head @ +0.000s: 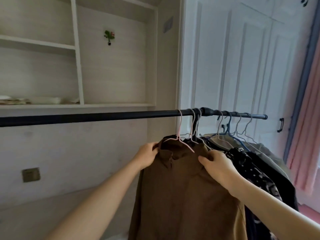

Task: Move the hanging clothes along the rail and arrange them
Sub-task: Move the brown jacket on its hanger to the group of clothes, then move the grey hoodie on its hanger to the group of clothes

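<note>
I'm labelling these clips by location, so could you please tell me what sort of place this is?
Probably a bedroom or a dressing corner at home: a black clothes rail with shirts on hangers, open wall shelves, a white panelled door and a pink curtain.

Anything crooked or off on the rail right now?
The brown shirt sits skewed on its pink hanger: one hanger arm lies outside over the shoulder. Left hand and right hand grip its shoulders.

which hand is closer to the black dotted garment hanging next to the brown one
Right. The right hand grips the brown shirt at its right shoulder, right beside the black dotted garment. The left hand holds the shirt's far left shoulder, well away.
</note>
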